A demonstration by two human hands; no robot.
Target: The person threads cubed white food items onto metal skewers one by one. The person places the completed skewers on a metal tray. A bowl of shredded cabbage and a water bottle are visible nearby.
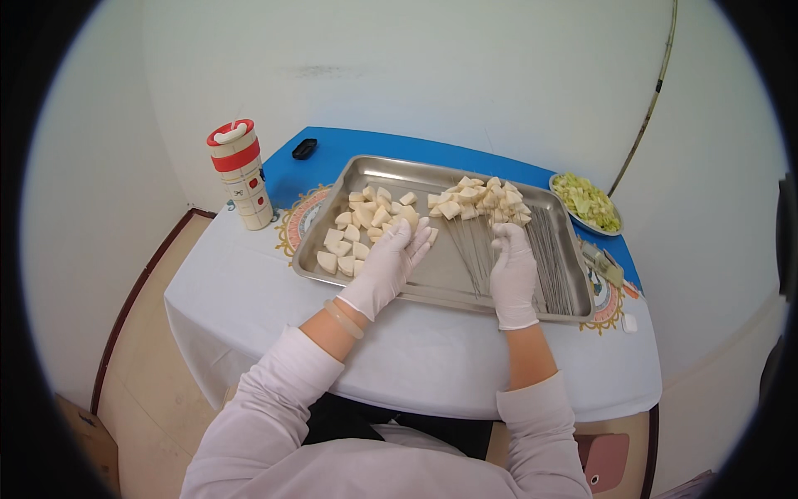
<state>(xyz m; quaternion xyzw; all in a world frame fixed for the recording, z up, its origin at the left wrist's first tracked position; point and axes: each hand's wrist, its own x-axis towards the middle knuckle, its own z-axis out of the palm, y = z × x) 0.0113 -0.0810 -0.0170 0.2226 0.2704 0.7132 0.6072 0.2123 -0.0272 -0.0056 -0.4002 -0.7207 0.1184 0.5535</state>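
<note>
My left hand point(386, 262), in a thin white glove, holds a pale cut chunk of root vegetable point(408, 216) at its fingertips, above the left part of a shallow steel tray point(449, 274). Loose chunks point(340, 247) of the same kind lie heaped below and to the left of it. My gloved right hand point(512, 277) is curled around a thin metal skewer, mostly hidden by the fingers. Just beyond it rests a pile of skewered chunks point(477, 196), their skewers pointing towards me. A bundle of bare metal skewers point(548, 262) lies along the tray's right side.
A patterned tumbler point(243, 178) with a red lid stands at the table's left edge. Near it is a small black object point(305, 149). A plate of chopped green leaves point(585, 203) sits at the right, with a transparent item point(601, 262) and a small white case point(629, 323) nearer.
</note>
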